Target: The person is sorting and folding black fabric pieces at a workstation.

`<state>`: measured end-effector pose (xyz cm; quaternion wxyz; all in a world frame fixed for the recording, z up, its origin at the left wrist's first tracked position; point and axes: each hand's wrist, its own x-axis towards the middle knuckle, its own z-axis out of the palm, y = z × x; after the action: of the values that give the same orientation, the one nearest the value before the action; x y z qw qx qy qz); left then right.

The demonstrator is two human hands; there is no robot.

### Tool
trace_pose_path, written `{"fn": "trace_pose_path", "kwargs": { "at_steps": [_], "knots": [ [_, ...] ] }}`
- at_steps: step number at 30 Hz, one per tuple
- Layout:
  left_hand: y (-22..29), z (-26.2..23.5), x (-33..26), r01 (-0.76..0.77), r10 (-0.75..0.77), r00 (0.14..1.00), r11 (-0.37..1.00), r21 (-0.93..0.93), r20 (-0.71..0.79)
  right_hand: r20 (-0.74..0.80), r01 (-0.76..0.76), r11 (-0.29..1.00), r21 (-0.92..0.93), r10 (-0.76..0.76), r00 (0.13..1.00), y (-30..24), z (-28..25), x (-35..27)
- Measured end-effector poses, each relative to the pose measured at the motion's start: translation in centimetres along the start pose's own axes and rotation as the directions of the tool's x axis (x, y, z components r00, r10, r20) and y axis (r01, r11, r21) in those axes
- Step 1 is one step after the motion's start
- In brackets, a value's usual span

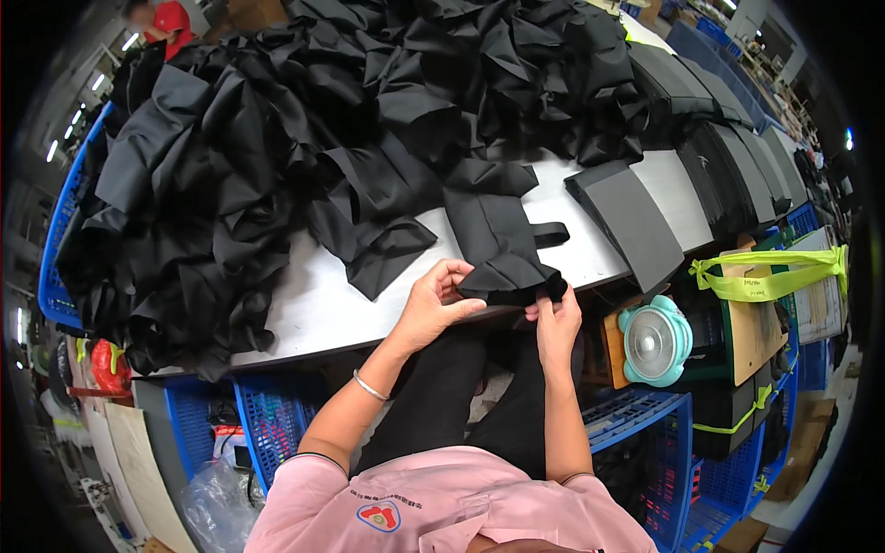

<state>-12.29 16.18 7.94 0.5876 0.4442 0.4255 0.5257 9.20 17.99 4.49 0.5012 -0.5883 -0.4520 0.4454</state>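
A black fabric piece [490,229] with a short strap loop [551,234] on its right side lies at the front edge of the white table [313,300]. Its near end is folded up into an opening that faces me. At the left corner of that end, my left hand [433,302] grips the fabric between curled fingers and a stretched thumb. My right hand [557,324] pinches the right corner, with the fingertips partly hidden by the cloth. A large heap of similar black fabric pieces [221,184] covers the table's left and far side.
Flat dark grey panels [636,226] lie stacked to the right, with more stacks [728,175] behind them. A turquoise fan [656,341] stands at the right beside a yellow-green strap [774,276]. Blue crates [645,424] flank my legs below the table.
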Motion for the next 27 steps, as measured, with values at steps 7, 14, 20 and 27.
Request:
{"fn": "trace_pose_path", "kwargs": {
  "at_steps": [7, 14, 20, 27],
  "knots": [
    [-1.5, 0.0, -1.0, -0.142, 0.303, 0.853, 0.918, 0.371, -0.424, 0.137, 0.324, 0.919, -0.224, -0.299, 0.944, -2.9, 1.2, -1.0],
    [1.6, 1.7, -2.0, -0.219, 0.579, 0.796, 0.547, 0.808, -0.177, 0.219, 0.208, 0.957, -0.204, -0.162, 0.962, -2.2, 0.4, 0.3],
    [1.1, 0.5, 1.3, -0.308, 0.614, 0.788, 0.355, 0.883, 0.027, 0.445, 0.297, 0.92, -0.256, -0.16, 0.881, -5.2, -3.6, 2.2],
    [0.5, 0.3, 1.3, -0.194, 0.516, 0.843, 0.551, 0.812, -0.149, 0.047, 0.255, 0.258, -0.932, -0.612, 0.789, -3.0, -13.5, 11.0]
  ]
}}
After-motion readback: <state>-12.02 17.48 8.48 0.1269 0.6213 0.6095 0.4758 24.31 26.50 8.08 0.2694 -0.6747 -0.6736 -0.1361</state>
